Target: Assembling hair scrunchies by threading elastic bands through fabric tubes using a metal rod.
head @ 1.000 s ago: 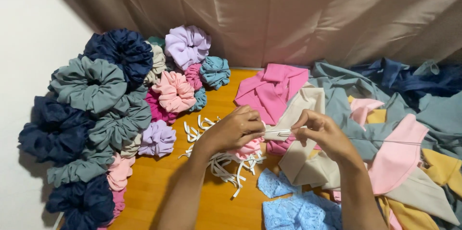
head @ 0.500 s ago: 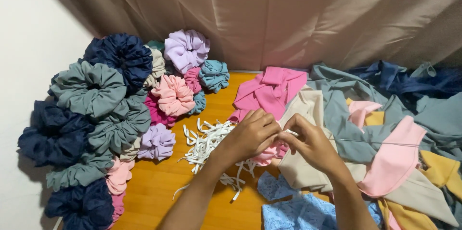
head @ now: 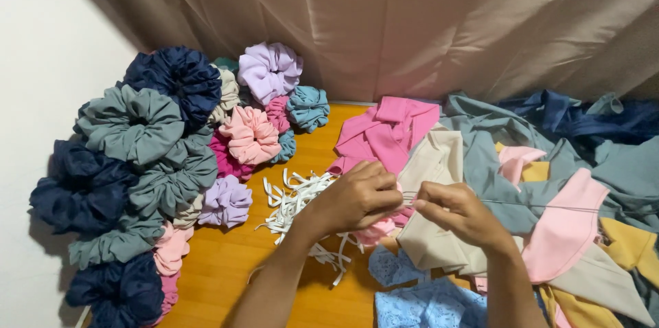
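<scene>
Left hand (head: 358,199) closes around a gathered pink fabric piece (head: 376,230) above the wooden table (head: 226,266); right hand (head: 456,212) pinches a thin thread (head: 549,206) running level toward the right over beige cloth (head: 432,163)

Sewing workspace: scrunchies (head: 144,163), fabric scraps (head: 549,184)

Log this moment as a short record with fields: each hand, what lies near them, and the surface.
left hand: closed on a small pink fabric piece, over the elastic strips
right hand: fingers pinched at the same piece, beside the beige cloth
elastic strips: loose white heap on the table
scrunchies: pile at left, navy, grey-green, pink, lilac
fabric pieces: heap at right, pink, teal, yellow, blue
surface: wooden table
backdrop: beige curtain
</scene>
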